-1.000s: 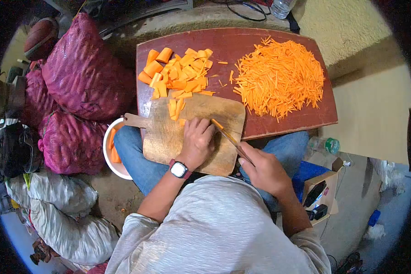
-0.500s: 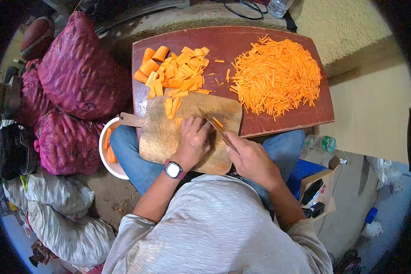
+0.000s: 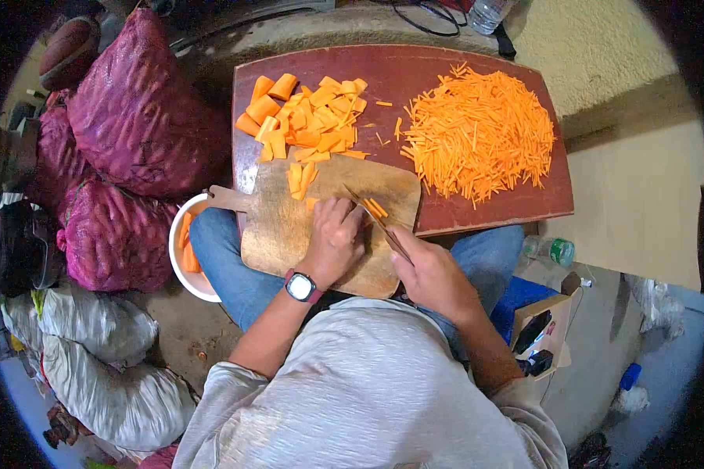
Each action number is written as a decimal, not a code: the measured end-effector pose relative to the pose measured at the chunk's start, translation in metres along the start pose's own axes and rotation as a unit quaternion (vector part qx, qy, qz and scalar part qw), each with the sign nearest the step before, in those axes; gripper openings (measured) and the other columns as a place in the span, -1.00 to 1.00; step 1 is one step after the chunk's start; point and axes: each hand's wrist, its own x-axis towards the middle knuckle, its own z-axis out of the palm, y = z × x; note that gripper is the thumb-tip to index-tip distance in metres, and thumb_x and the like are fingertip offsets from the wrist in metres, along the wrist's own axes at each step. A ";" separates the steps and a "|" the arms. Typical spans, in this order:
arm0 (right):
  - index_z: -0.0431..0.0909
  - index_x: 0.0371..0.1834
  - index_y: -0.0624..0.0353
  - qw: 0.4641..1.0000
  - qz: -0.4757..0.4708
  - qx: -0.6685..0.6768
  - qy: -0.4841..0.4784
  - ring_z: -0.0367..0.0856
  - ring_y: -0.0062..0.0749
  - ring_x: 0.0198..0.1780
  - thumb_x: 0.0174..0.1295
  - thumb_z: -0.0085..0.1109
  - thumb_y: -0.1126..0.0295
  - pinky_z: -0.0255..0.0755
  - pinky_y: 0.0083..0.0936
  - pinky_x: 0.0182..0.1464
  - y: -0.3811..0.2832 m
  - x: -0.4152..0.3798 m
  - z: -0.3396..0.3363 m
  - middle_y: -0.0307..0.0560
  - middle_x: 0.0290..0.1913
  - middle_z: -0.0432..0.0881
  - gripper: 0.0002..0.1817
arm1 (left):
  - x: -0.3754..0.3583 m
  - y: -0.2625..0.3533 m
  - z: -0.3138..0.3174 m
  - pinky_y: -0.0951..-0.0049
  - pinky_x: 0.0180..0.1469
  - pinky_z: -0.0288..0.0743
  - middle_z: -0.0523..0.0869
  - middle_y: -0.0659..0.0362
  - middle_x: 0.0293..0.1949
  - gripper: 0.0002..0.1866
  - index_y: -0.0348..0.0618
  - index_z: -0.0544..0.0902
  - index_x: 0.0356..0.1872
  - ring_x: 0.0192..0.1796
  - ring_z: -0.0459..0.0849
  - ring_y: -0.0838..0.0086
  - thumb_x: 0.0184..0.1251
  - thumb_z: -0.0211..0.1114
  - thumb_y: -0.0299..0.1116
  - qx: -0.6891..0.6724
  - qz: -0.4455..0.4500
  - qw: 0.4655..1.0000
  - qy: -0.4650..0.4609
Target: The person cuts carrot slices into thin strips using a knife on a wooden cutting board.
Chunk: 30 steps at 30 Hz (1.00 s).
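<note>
A wooden cutting board (image 3: 281,234) with a handle lies across my lap and the near edge of the red table. My left hand (image 3: 335,241) presses down on it with curled fingers, holding a carrot piece that is mostly hidden beneath them. My right hand (image 3: 434,273) grips a knife (image 3: 383,225), its blade against the left fingertips. Thin carrot strips (image 3: 376,208) lie just right of the blade. A few flat carrot slices (image 3: 299,180) rest on the board's far left part. Beyond it are a pile of carrot chunks and slices (image 3: 309,117) and a large heap of carrot sticks (image 3: 485,137).
The red table (image 3: 387,70) stands in front of me. On my left are a white bowl (image 3: 181,270) with carrots, pink mesh sacks (image 3: 145,109) and white sacks (image 3: 117,391). A plastic bottle (image 3: 559,251) and an open box (image 3: 551,332) sit on the right.
More cut carrot strips now lie beside the blade. Both hands stay in nearly the same place on the board, and the view has shifted slightly.
</note>
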 end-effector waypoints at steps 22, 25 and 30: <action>0.52 0.46 0.32 1.000 -0.013 0.009 -0.009 0.78 0.46 0.09 0.57 0.22 0.43 0.65 0.11 0.08 -0.010 0.004 -0.004 0.50 0.00 0.77 -0.55 | -0.007 0.000 -0.005 0.04 0.14 0.42 0.63 -0.01 -0.10 -0.55 -0.35 0.78 0.09 0.04 0.59 0.04 0.09 0.44 -0.49 0.051 0.030 0.998 0.024; 0.53 0.45 0.31 1.000 0.010 0.016 -0.019 0.78 0.45 0.09 0.57 0.21 0.43 0.64 0.11 0.08 -0.006 0.011 -0.001 0.49 -0.01 0.76 -0.56 | -0.006 0.000 -0.004 0.04 0.14 0.42 0.63 0.00 -0.09 -0.57 -0.35 0.77 0.07 0.05 0.59 0.05 0.12 0.41 -0.48 0.042 0.028 0.999 0.010; 0.51 0.44 0.34 1.000 0.010 0.010 -0.013 0.75 0.49 0.11 0.58 0.18 0.45 0.63 0.06 0.09 -0.015 0.003 -0.002 0.47 0.01 0.76 -0.58 | -0.008 -0.004 -0.003 0.05 0.19 0.41 0.63 0.00 -0.07 -0.57 -0.35 0.78 0.10 0.07 0.58 0.06 0.16 0.39 -0.49 0.040 0.022 0.999 0.008</action>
